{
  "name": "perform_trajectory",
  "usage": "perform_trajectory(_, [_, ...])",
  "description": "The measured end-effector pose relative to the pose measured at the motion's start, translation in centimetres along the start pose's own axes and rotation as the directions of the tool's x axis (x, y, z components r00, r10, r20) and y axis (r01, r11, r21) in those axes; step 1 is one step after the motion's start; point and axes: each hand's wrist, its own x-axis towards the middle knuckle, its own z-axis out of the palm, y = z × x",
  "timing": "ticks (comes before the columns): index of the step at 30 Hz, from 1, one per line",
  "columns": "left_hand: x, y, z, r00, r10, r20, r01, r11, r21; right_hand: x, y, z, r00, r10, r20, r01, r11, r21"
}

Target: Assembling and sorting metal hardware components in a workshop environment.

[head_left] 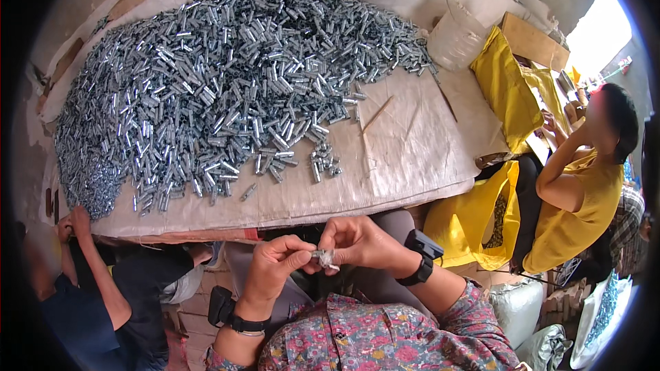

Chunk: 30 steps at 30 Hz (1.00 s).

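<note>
In front of my lap, my left hand [277,264] pinches one end of a small silvery metal piece [324,258] between thumb and fingers. My right hand [361,242] grips the other end, its fingertips close to those of the left. The piece is partly covered by my fingers, and its exact shape is too small to make out. Beyond both hands, a large heap of short silvery metal tubes [227,82] spreads over a table covered with pale sheeting [412,137]. One loose tube [248,192] lies apart near the table's front edge.
At the left, another person's hands [77,221] work by a mound of smaller metal parts [96,189]. A person in yellow [584,192] sits at the right beside yellow bags [505,89]. A translucent bucket [456,34] and a thin stick [378,115] are on the table.
</note>
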Motion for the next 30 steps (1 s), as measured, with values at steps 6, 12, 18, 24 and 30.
perform_trajectory(6, [1.5, -0.6, -1.6, 0.994, -0.100, -0.049, 0.104, 0.990, 0.093, 1.8, -0.2, -1.5, 0.999, 0.041, -0.005, -0.041, 0.971, -0.237])
perform_trajectory(12, [2.8, 0.2, -1.6, 0.997, 0.074, 0.011, -0.054, 0.619, 0.784, 5.7, -0.7, -7.0, 0.906, -0.407, -0.120, -0.120, 0.026, -0.993])
perform_trajectory(18, [5.2, 1.7, -5.1, 0.823, 0.566, -0.041, -0.051, 0.146, 0.988, 7.3, 0.2, -7.6, 0.920, -0.385, -0.074, -0.157, -0.189, -0.969])
perform_trajectory(24, [6.7, 1.0, -8.9, 0.851, 0.524, -0.036, 0.083, -0.066, 0.994, 8.0, 0.1, -7.5, 0.936, -0.346, -0.068, -0.185, -0.320, -0.929])
perform_trajectory(30, [6.2, 0.8, -6.1, 0.893, 0.314, -0.323, 0.032, 0.671, 0.741, 7.2, -1.4, -7.5, 0.894, -0.404, -0.194, -0.245, -0.077, -0.966])
